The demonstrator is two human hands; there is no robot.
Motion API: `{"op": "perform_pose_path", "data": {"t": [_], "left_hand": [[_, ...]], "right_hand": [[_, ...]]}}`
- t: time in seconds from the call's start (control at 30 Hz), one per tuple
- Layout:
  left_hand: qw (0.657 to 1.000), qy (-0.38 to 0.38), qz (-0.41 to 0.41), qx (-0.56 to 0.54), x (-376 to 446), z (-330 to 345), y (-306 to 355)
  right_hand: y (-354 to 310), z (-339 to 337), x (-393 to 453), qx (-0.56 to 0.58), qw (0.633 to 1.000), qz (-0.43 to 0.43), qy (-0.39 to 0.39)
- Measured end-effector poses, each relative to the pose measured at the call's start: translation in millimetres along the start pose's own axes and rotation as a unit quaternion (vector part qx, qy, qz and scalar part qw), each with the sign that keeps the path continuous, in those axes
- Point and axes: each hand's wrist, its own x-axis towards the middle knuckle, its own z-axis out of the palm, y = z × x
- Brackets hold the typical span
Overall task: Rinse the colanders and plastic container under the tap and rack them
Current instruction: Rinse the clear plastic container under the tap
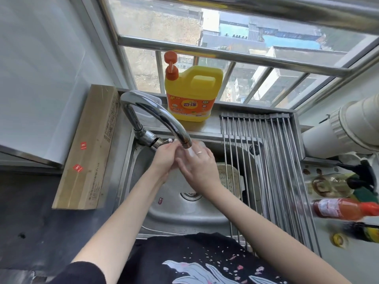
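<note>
A clear plastic container point(185, 153) sits between both my hands right under the spout of the chrome tap point(164, 119), over the steel sink point(180, 212). My left hand point(164, 157) grips its left side and my right hand point(196, 162), with a ring on one finger, wraps its right side. The container is mostly hidden by my fingers. A beige colander point(228, 177) lies in the sink to the right, partly under the roll-up drying rack point(266, 160) of steel rods that spans the sink's right half.
A yellow detergent jug point(192, 95) with an orange pump stands on the sill behind the tap. A long cardboard box point(88, 148) leans at the sink's left. Sauce bottles point(340, 208) lie on the right counter, below a white pipe point(348, 128).
</note>
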Motion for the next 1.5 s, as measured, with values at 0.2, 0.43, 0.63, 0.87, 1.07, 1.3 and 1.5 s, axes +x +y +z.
{"op": "perform_pose_path", "data": {"t": [0.2, 0.43, 0.63, 0.87, 1.07, 1.3, 1.5], "left_hand": [[0.980, 0.077, 0.105, 0.148, -21.4, -9.9, -18.8], [0.994, 0.058, 0.074, 0.059, -6.9, -13.5, -32.0], [0.988, -0.111, 0.037, 0.100, -13.7, -22.5, -25.1], [0.955, -0.247, -0.127, -0.108, -14.9, -46.8, -22.6], [0.989, -0.121, -0.048, 0.067, -15.6, -34.7, -27.8], [0.958, -0.247, -0.041, 0.140, -27.1, -30.4, -41.4], [0.969, -0.241, -0.042, 0.041, -28.9, -17.3, -38.8]], "right_hand": [[-1.9, -9.7, 27.6, 0.031, 0.958, 0.220, -0.184], [-16.7, 16.4, -36.2, 0.031, 0.996, -0.081, -0.018], [12.4, 8.5, -25.1, 0.304, 0.920, 0.246, -0.008], [11.9, 8.6, -44.3, 0.248, 0.960, 0.027, -0.123], [28.5, 5.7, -75.9, 0.255, 0.962, 0.010, -0.093], [44.4, -31.8, -26.4, 0.331, 0.911, 0.213, 0.121], [22.0, -11.0, -38.4, 0.193, 0.978, 0.072, 0.013]]}}
